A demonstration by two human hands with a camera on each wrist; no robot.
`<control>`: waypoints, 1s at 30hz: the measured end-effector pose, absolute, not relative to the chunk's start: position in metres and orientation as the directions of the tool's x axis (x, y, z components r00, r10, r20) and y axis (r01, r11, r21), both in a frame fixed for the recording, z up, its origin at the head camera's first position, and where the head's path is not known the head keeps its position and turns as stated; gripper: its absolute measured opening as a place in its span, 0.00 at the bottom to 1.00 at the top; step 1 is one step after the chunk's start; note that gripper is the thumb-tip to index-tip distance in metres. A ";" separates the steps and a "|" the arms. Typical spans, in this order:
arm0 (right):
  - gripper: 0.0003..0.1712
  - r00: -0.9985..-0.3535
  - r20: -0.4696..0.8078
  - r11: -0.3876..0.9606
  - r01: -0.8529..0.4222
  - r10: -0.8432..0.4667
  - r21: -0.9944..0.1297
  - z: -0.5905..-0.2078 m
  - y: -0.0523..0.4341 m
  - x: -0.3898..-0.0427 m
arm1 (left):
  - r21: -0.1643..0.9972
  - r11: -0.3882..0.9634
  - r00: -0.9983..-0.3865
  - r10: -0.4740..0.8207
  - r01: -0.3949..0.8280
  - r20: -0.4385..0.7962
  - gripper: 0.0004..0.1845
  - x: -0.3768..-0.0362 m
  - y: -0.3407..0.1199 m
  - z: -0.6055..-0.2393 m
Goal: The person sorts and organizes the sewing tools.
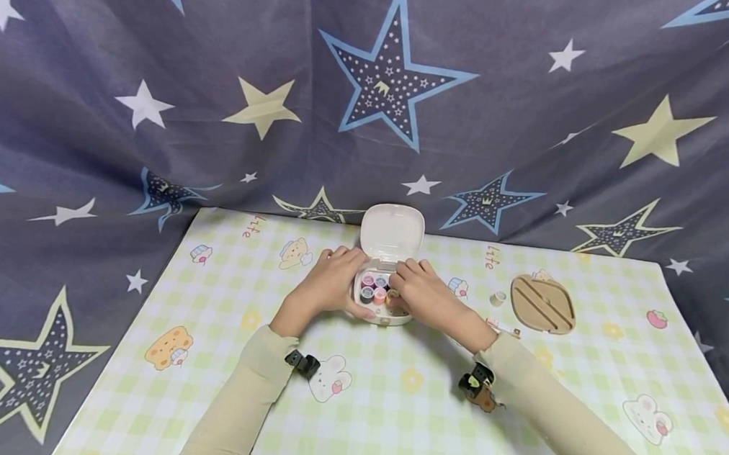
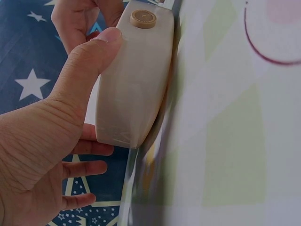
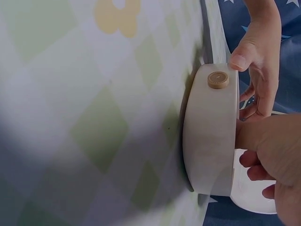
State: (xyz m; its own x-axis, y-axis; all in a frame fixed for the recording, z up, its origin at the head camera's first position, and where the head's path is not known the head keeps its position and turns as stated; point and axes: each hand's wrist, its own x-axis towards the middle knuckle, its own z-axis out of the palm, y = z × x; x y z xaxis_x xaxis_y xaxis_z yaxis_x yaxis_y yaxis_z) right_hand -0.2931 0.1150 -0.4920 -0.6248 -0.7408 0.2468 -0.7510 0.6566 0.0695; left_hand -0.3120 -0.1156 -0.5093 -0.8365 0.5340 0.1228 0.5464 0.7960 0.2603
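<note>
A small white box point(image 1: 380, 314) stands on the checked tablecloth with its lid point(image 1: 393, 233) raised. Several coloured thread spools point(image 1: 374, 287) fill it. My left hand point(image 1: 328, 286) grips the box's left end, with the thumb point(image 2: 89, 56) on the front wall point(image 2: 134, 89) below a brown button clasp point(image 2: 143, 19). My right hand point(image 1: 421, 294) lies over the right half, fingers curled down into the box beside a brownish spool point(image 1: 393, 297). The right wrist view shows the box wall point(image 3: 210, 136), its clasp point(image 3: 218, 80) and those curled fingers point(image 3: 256, 169); what they hold is hidden.
A brown wooden oval stand point(image 1: 543, 304) lies right of the box, with a small white spool point(image 1: 498, 298) between them. The table point(image 1: 387, 417) carries a green checked cloth with cartoon prints. A star-patterned curtain point(image 1: 383, 85) hangs behind and beside it.
</note>
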 end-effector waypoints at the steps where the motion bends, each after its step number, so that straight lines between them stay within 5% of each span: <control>1: 0.12 -0.626 0.246 0.658 -0.750 -0.740 0.068 -0.492 0.115 -0.293 | 0.262 0.796 -0.837 0.534 0.546 0.122 0.60 -0.312 -0.116 -0.510; 30: 0.12 -0.642 0.230 0.663 -0.748 -0.731 0.021 -0.491 0.115 -0.295 | 0.276 0.796 -0.841 0.530 0.538 0.110 0.60 -0.311 -0.116 -0.507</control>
